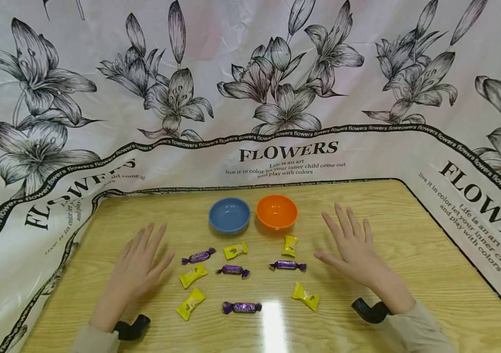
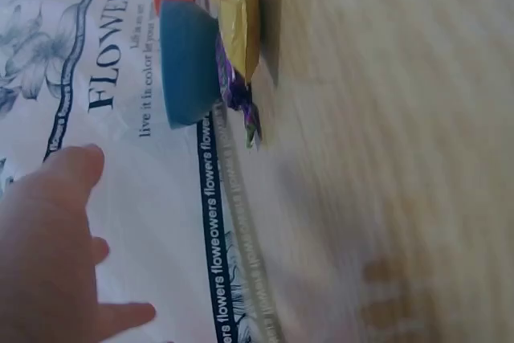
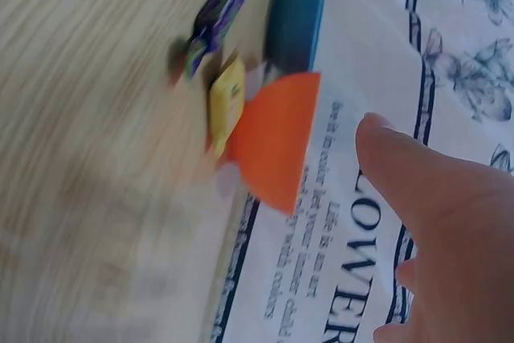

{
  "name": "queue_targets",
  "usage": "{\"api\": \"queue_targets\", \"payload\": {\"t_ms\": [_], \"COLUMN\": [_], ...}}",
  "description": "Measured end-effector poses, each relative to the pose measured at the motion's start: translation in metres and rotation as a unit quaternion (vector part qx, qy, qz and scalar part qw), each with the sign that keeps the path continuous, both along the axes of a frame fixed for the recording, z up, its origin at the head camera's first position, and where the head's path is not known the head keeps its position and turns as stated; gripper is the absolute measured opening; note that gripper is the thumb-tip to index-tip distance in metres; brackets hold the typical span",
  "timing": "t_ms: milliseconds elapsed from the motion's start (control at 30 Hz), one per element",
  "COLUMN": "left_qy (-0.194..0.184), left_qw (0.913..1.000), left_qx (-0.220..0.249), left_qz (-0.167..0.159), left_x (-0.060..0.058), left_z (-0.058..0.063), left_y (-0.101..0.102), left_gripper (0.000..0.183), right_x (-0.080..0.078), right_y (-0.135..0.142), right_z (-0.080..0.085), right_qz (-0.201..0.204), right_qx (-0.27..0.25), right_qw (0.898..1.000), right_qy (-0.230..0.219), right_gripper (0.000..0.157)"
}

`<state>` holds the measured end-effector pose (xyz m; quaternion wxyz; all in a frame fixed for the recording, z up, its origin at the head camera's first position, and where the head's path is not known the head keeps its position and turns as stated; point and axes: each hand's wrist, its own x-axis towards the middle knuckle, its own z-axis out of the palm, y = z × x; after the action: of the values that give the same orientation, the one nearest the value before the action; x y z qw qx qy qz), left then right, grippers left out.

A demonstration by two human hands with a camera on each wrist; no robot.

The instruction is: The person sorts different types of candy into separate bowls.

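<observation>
Head: left hand and right hand, grip wide on each; five yellow candies, four purple candies lie between them on table, before blue bowl and orange bowl. Left wrist: hand apart from candies. Right wrist: hand likewise apart.

Around the orange bowl, a blue bowl is sitting at twelve o'clock, a purple candy at eleven, a yellow candy at ten; the right hand is hovering at four.
</observation>
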<state>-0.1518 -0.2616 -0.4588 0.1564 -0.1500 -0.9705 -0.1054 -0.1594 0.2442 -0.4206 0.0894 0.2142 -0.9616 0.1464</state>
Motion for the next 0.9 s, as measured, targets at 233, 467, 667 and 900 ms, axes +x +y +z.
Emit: {"api": "queue_targets", "payload": {"t_ms": [233,467,667,900], "left_qy": [0.035,-0.029,-0.109,-0.148], "left_qw": [0.9969,0.9920,0.9846,0.9747], "left_qx": [0.012,0.048,0.062,0.076], "left_qz": [-0.069,-0.113,-0.122,-0.149], "left_x": [-0.030,-0.062,-0.089,-0.114], "left_z": [0.009,0.021,0.027,0.028], "left_y": [-0.004,-0.002,0.007,0.024], "left_gripper": [0.078,0.085,0.093,0.101], "right_x": [-0.007,-0.014,-0.026,-0.036], "right_y": [-0.025,-0.054,-0.080,-0.119], "right_z": [0.007,0.017,0.023,0.019], "right_qz": [0.036,0.087,0.130,0.169], "right_qx": [-0.027,-0.061,-0.109,-0.161], "right_qw": [0.999,0.994,0.986,0.970], "right_qy": [0.009,0.013,-0.013,-0.067], "right_gripper": [0.092,0.087,0.082,0.075]}}
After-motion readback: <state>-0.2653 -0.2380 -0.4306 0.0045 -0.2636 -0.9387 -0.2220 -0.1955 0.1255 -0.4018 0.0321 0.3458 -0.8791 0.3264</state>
